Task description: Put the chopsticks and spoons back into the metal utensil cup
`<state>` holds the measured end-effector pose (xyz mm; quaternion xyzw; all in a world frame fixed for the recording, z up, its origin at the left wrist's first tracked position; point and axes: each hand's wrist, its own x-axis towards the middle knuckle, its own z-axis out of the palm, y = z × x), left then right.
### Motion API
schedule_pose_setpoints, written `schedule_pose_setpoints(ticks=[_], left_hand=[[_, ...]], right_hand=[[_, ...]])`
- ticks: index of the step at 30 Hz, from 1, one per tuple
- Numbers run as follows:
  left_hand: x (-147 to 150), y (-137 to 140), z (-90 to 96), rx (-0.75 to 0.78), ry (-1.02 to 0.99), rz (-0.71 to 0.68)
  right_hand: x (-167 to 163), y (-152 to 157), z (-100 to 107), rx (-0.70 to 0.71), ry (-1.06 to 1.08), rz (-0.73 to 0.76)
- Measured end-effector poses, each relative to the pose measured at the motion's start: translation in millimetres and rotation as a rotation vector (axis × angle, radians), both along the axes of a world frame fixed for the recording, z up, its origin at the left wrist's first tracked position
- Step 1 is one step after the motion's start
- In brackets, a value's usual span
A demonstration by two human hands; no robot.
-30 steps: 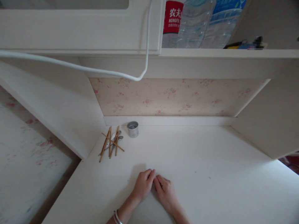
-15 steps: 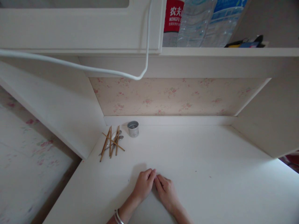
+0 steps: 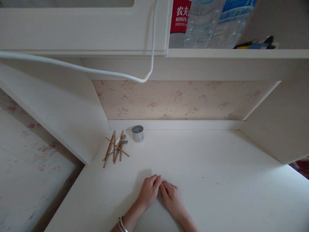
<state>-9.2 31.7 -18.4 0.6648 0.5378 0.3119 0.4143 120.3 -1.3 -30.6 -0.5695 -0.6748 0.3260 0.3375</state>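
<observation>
Both my hands rest as loose fists on the white desktop, near its front. My left hand (image 3: 149, 190), with pale bracelets (image 3: 122, 225) on its wrist, has its thumb side against my right hand (image 3: 172, 197). The two touch at the thumbs and knuckles, and nothing shows in either. Beyond them at the back left lies a loose heap of several wooden chopsticks (image 3: 109, 149), one crossing over the others. Metal spoons (image 3: 125, 142) and a white utensil lie partly hidden under them. Right of the heap stands a small silvery metal cup (image 3: 138, 138) with holes in its bottom.
A white cable (image 3: 96, 71) hangs in front of the upper cabinet. On the shelf (image 3: 229, 53) stand plastic water bottles (image 3: 204, 24), with dark small items (image 3: 256, 45) to their right. White side panels (image 3: 60, 106) flank the desktop (image 3: 205, 154).
</observation>
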Motion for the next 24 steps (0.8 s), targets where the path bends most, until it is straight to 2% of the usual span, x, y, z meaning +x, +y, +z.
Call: schedule_pose_setpoints(ticks=[11, 14, 16, 19, 22, 24], left_hand=[[1.1, -1.7, -0.4, 0.001, -0.004, -0.004], [-5.7, 5.3, 3.4, -0.001, 0.001, 0.021], [-20.8, 19.3, 11.0, 0.03, 0.028, 0.133], [-60.6, 55.1, 30.7, 0.142, 0.127, 0.377], [-107.5, 98.8, 51.8, 0.233, 0.331, 0.452], [-133.7, 125.0, 59.9, 0.272, 0.542, 0.471]], right_hand=[[0.4, 0.4, -1.9, 0.017, -0.004, -0.007], [0.5, 0.9, -4.3, 0.015, -0.015, -0.016], [0.4, 1.1, -5.9, 0.013, -0.038, -0.021], [-0.3, 1.8, -7.7, 0.015, -0.081, -0.007], [-1.4, 3.7, -9.2, 0.019, -0.11, 0.007], [-2.2, 5.6, -10.5, 0.028, -0.115, 0.002]])
